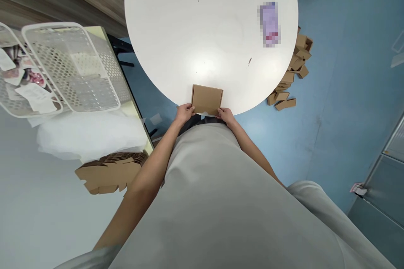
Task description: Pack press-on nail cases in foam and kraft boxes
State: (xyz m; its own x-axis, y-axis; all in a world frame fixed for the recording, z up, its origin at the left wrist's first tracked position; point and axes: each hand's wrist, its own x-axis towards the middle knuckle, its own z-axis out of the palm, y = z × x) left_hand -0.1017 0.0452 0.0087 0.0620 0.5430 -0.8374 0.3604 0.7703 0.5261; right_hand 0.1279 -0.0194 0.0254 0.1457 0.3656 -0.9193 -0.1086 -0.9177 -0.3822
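Note:
A small brown cardboard box lies at the near edge of the white round table, its lid side facing up. My left hand grips its near left corner, thumb on top. At the near right corner, my right hand holds the box the same way, fingers closed on the edge. A pale strip shows along the box's near side between my hands. What is inside the box is hidden.
Left stands a side table with white baskets, one holding packets, white wrapping sheets and flat cardboard blanks. A blurred purple item lies on the round table. Several small boxes are piled on the floor at right.

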